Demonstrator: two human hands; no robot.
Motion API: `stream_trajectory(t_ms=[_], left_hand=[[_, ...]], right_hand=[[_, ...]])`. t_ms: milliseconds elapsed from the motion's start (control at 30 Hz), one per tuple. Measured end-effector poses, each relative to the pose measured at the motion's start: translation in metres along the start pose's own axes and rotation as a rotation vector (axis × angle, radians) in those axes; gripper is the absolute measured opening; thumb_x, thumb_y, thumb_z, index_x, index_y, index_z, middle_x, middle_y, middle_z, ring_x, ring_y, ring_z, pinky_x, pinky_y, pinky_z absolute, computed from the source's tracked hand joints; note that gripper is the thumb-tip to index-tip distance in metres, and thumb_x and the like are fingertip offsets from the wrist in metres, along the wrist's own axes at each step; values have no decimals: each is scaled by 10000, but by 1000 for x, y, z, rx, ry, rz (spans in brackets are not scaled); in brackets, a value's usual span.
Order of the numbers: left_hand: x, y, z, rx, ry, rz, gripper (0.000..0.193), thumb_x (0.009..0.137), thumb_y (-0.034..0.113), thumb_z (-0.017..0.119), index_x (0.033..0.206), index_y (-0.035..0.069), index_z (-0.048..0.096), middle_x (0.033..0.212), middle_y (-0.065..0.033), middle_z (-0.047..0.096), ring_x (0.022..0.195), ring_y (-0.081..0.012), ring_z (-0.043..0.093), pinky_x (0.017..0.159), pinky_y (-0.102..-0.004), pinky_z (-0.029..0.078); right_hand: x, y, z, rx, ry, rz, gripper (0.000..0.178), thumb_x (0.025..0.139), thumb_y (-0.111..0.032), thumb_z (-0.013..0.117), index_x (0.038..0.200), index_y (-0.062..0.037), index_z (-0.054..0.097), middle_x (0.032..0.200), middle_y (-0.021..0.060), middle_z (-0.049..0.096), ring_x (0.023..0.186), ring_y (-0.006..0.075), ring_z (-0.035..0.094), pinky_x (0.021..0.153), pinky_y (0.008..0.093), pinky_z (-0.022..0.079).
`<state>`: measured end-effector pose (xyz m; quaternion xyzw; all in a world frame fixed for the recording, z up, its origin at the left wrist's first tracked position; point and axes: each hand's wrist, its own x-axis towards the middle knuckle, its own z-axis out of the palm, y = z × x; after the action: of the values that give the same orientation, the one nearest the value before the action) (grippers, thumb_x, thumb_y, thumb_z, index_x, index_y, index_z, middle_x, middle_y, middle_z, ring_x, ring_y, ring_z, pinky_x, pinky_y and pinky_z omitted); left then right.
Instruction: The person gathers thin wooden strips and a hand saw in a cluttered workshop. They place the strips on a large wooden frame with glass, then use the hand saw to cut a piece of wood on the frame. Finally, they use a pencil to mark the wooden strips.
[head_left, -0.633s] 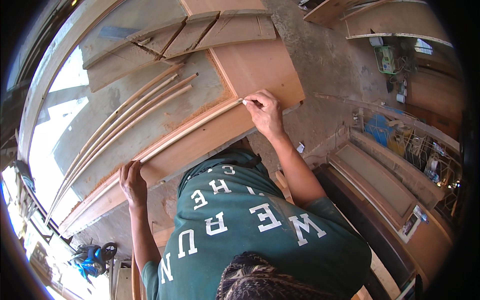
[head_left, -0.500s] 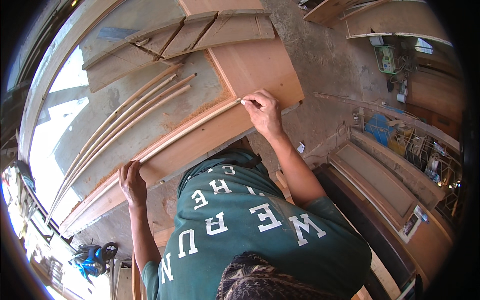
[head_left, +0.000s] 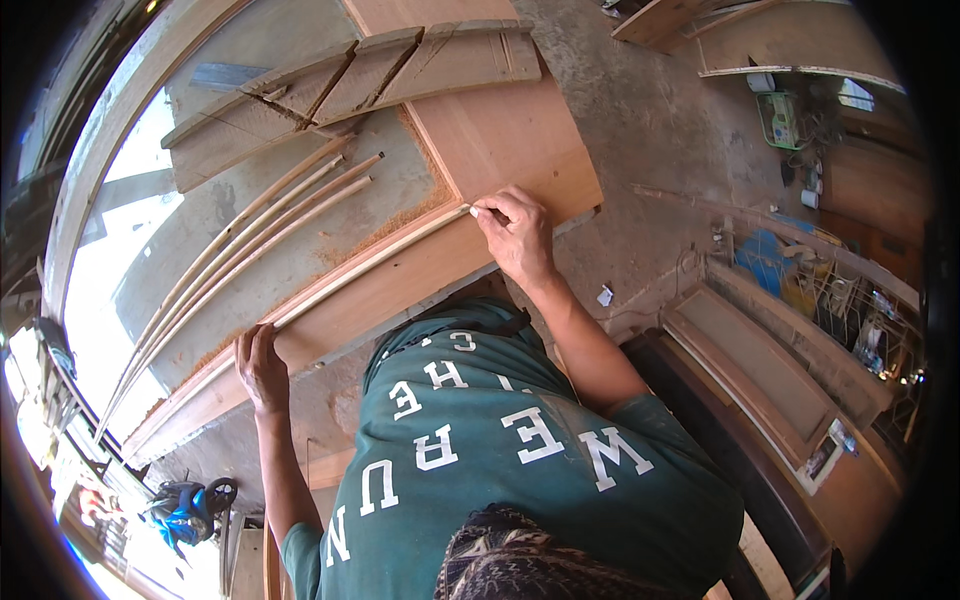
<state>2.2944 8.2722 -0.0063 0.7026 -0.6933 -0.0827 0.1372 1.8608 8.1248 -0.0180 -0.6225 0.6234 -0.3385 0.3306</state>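
A thin pale wooden strip (head_left: 372, 265) lies along the inner edge of a reddish-brown wooden frame (head_left: 420, 268), whose near rail runs slantwise in front of me. My right hand (head_left: 517, 235) pinches the strip's right end near the frame's corner, thumb and fingertips closed on it. Further left, my left hand (head_left: 262, 370) has its fingers curled over the same strip and the rail; its fingertips are partly hidden. Brown sawdust (head_left: 432, 203) lines the grey pane (head_left: 350, 215) inside the frame. Several similar long strips (head_left: 300, 206) lie loose across that pane.
A rough grey board with slanted slots (head_left: 430, 68) rests across the frame's far part. Framed panels (head_left: 750, 370) lean on the right beside a wire rack (head_left: 850, 300). A blue motorcycle (head_left: 185, 515) stands lower left, and a green-framed device (head_left: 778, 120) sits upper right.
Both hands keep their hold on the strip at nearly the same spots along it. The whole view has shifted slightly, with the frame and right hand a little further left in the picture.
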Motion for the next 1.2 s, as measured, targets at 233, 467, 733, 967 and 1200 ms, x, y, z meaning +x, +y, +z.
stream_trajectory(t_ms=[233,467,733,967,1200], left_hand=[[-1,1,1,10,-6,-22,159,924,-44,742,1067,22,768,1069,-125,753,984,-332,707,873,-447,581],[-1,2,3,27,9,-19,157,928,-43,738,1069,20,767,1073,-128,753,992,-337,710,879,-445,583],[-1,2,3,20,5,-28,147,933,-48,728,1060,15,769,1070,-139,756,988,-341,714,876,-449,584],[-1,4,4,14,5,-72,120,933,-38,724,1040,7,758,1064,-150,757,994,-349,722,875,-443,584],[1,9,4,22,35,-77,125,931,-43,728,1044,5,753,1075,-148,757,1002,-349,723,883,-444,584]], right_hand=[[0,0,0,11,-11,13,48,900,-11,790,932,-21,755,896,131,722,817,341,696,732,428,544],[1,3,-1,7,-21,11,47,904,-21,791,926,-24,750,891,119,717,820,330,693,736,427,542],[1,4,-2,-4,-27,7,32,913,-27,779,934,-34,756,900,119,720,814,331,700,726,426,551],[10,-2,-8,-29,-99,45,22,914,-48,770,932,-41,760,904,129,730,785,338,713,704,435,554],[12,-2,-14,-55,-156,31,25,914,-62,775,927,-45,762,874,128,714,747,343,696,671,430,533]])
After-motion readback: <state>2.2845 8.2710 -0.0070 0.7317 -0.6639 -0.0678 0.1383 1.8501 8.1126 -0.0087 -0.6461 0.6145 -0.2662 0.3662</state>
